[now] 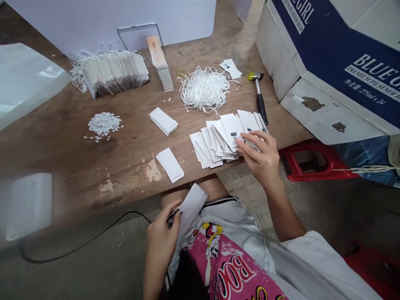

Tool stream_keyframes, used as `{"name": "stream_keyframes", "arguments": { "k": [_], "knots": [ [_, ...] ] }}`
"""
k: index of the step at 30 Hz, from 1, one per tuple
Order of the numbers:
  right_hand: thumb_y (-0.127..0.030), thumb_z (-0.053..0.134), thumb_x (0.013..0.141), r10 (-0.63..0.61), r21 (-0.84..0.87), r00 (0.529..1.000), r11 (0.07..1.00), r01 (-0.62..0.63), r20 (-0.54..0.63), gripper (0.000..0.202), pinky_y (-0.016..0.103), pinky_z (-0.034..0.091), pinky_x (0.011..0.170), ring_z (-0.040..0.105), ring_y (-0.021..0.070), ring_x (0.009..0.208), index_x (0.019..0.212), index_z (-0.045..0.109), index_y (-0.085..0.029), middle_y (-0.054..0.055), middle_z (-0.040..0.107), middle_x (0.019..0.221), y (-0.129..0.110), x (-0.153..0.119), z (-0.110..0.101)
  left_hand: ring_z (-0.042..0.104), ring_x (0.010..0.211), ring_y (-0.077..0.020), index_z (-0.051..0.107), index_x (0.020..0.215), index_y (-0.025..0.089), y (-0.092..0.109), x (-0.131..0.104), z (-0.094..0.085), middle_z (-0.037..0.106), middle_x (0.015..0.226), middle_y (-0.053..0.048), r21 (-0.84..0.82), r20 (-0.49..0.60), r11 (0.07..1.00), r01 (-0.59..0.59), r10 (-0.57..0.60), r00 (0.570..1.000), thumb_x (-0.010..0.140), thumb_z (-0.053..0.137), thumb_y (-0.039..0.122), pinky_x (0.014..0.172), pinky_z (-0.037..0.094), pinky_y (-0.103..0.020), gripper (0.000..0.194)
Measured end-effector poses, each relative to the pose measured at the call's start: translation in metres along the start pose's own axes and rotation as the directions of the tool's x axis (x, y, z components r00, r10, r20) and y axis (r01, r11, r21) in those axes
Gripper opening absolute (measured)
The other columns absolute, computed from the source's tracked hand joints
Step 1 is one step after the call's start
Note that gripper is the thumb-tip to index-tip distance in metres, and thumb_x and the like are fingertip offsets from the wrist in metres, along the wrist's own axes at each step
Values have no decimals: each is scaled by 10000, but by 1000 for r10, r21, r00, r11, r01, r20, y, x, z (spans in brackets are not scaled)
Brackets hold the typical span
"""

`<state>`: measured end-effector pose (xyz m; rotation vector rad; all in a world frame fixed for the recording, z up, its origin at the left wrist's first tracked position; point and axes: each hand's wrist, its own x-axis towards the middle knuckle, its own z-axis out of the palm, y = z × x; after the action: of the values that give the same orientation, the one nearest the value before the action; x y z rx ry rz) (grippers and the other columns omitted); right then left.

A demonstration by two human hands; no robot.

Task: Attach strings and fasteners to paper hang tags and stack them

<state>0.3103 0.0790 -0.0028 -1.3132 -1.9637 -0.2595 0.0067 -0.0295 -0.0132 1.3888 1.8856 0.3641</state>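
– In the head view, holding what in the left hand (163,227)?
– Pinching white cards (193,202) between thumb and fingers, over the lap (223,214).
– And with the right hand (262,156)?
– Touching the fanned card pile (214,143) with fingers a little spread; pinching or only resting, impossible to say.
– Around the grips?
– Just beyond the left hand, a small card stack (170,165) on the table (134,116). Beyond the right hand, a hammer (261,107); leftward, a tangle of strings (204,89); farther right, a beer box (325,79).
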Motion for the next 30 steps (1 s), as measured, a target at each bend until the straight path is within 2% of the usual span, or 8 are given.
{"name": "stream_keyframes", "arguments": {
  "k": [6, 9, 12, 17, 19, 21, 26, 30],
  "knots": [
    [-156, 634, 843, -37, 456, 980, 888, -58, 196, 446, 491, 452, 1016, 537, 268, 1229, 1281, 573, -208, 114, 645, 1227, -58, -16, -17, 668, 902, -126, 735, 953, 264, 28, -9, -6, 726, 957, 4, -208, 91, 941, -265, 289, 953, 873, 579, 238, 794, 488, -195, 177],
    [-157, 626, 858, -153, 697, 925, 702, -146, 347, 337, 435, 475, 971, 628, 208, 1067, 1194, 614, -174, 86, 705, 1073, -96, -19, -10, 672, 855, -115, 727, 938, 235, 42, -11, -7, 733, 923, 5, -308, 89, 927, -215, 253, 963, 820, 646, 193, 782, 491, -179, 149],
    [-129, 603, 873, -62, 763, 896, 551, -336, 440, 148, 371, 483, 854, 653, 142, 794, 961, 696, -204, 18, 723, 838, -111, -21, 1, 678, 831, -119, 707, 921, 210, 46, -10, -8, 738, 878, 11, -398, 86, 911, -110, 157, 984, 757, 701, 162, 778, 495, -182, 171],
    [-208, 666, 816, 64, 609, 640, 252, -752, 765, 57, 273, 489, 671, 650, 141, 741, 829, 721, -197, 23, 719, 787, -109, -28, 18, 651, 771, -105, 717, 751, 206, 42, -9, -11, 731, 791, 28, -388, 110, 917, -95, 148, 983, 737, 709, 146, 724, 464, -172, 62],
    [-202, 654, 806, 76, 538, 563, 214, -815, 823, 63, 263, 486, 639, 650, 142, 719, 826, 712, -188, 25, 716, 782, -111, -32, 22, 647, 751, -106, 722, 745, 205, 40, -8, -10, 732, 779, 28, -417, 142, 907, -66, 137, 980, 729, 718, 159, 705, 461, -175, 49],
    [-188, 640, 812, 108, 557, 606, 297, -776, 788, 65, 285, 489, 683, 650, 150, 746, 824, 704, -193, 23, 710, 785, -116, -36, 23, 647, 738, -112, 726, 746, 201, 37, -7, -9, 735, 771, 22, -446, 174, 895, -20, 109, 979, 717, 733, 183, 685, 459, -180, 35],
    [-118, 636, 824, 152, 571, 927, 750, -334, 343, 136, 464, 379, 979, 621, 187, 918, 875, 695, -229, 19, 687, 843, -130, -39, 11, 648, 726, -123, 719, 785, 188, 33, -5, -6, 730, 770, 4, -495, 172, 868, 39, 54, 984, 723, 736, 218, 657, 454, -194, 70],
    [-88, 661, 799, -2, 560, 968, 816, -143, 250, 256, 427, 431, 876, 623, 178, 858, 1007, 684, -236, 13, 687, 815, -133, -43, 6, 660, 709, -129, 680, 905, 177, 32, -3, -8, 713, 719, 5, -593, 212, 802, 78, 62, 975, 693, 774, 232, 662, 474, -199, 239]
  ]
}}
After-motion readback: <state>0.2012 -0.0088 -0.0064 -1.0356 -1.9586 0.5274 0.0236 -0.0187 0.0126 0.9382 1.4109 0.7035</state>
